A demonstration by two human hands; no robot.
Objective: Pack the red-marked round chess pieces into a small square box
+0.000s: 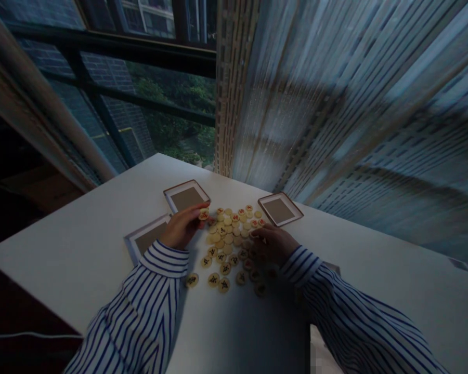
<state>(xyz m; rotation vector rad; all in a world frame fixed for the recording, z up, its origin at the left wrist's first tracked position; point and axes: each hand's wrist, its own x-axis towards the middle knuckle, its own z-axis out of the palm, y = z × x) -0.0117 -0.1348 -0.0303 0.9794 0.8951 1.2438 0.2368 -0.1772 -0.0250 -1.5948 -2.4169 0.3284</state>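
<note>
Round pale-wood Chinese chess pieces [228, 239] lie in a loose pile on the white table [78, 249]. Some show red or dark characters, others turn up plain faces. My left hand [182, 227], at the pile's left side, pinches a Chinese chess piece with a red character [204, 214] between thumb and fingers, raised off the table. On the pile's right side, my right hand [275, 243] is closed, its fingertips round the edge of another Chinese chess piece [254, 234]. Shadow and the hand hide part of that piece. Several dark-lettered pieces [224, 268] lie face up nearer me.
Shallow rimmed trays stand around the pile: one at the back left [208, 200], one at the back right [260, 203], one partly behind my left hand [130, 249]. A further edge [333, 268] shows beside my right sleeve. Beyond the table are a window and a sheer curtain [296, 104].
</note>
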